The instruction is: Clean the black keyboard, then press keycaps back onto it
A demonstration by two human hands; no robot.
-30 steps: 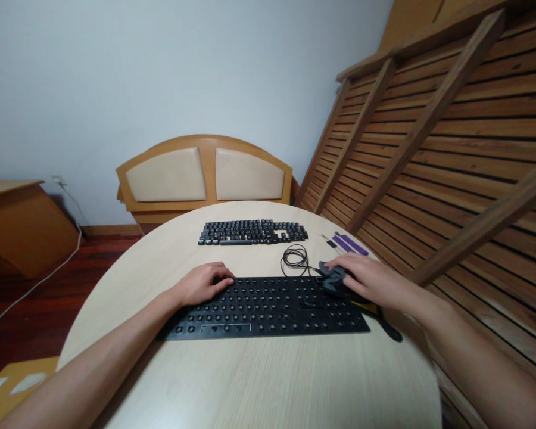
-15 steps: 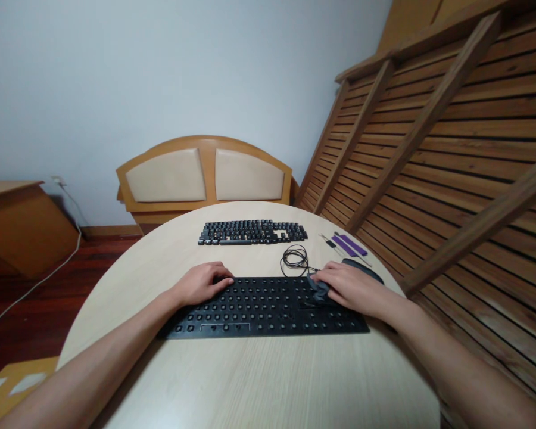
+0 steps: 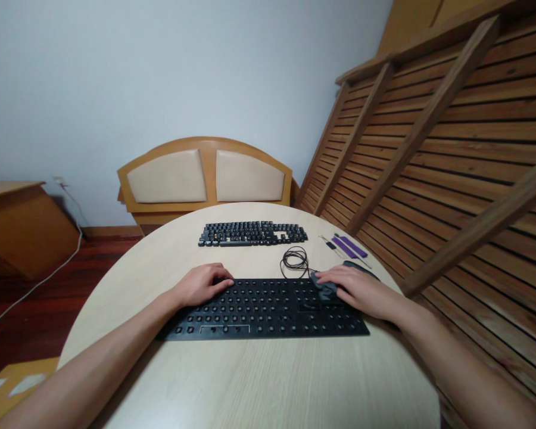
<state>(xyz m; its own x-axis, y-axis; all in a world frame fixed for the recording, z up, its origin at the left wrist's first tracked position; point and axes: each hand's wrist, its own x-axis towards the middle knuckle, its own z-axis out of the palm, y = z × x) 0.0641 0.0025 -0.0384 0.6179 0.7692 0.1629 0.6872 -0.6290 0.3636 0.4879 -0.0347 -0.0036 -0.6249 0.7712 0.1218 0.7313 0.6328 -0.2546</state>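
Observation:
A black keyboard [image 3: 268,316] with its keycaps off lies on the table in front of me, rows of bare switch stems showing. My left hand [image 3: 205,284] holds it at the far left edge, thumb on top and fingers curled over the rim. At the far right corner, my right hand [image 3: 351,286] presses a dark grey cloth [image 3: 325,290] onto the keyboard, with fingers closed over it. Part of the cloth and that corner are hidden beneath the hand.
Behind the keyboard, loose black keycaps [image 3: 234,231] are laid out in rows. A coiled black cable [image 3: 295,261] lies between. Purple strips and thin tools [image 3: 349,245] are at the back right, with a dark object [image 3: 361,269] beyond my right hand. Wooden slats [image 3: 464,149] lean on the right.
My right hand has slid slightly right with the cloth along the keyboard's far right part. My left hand stays in place, and the keyboard has not moved.

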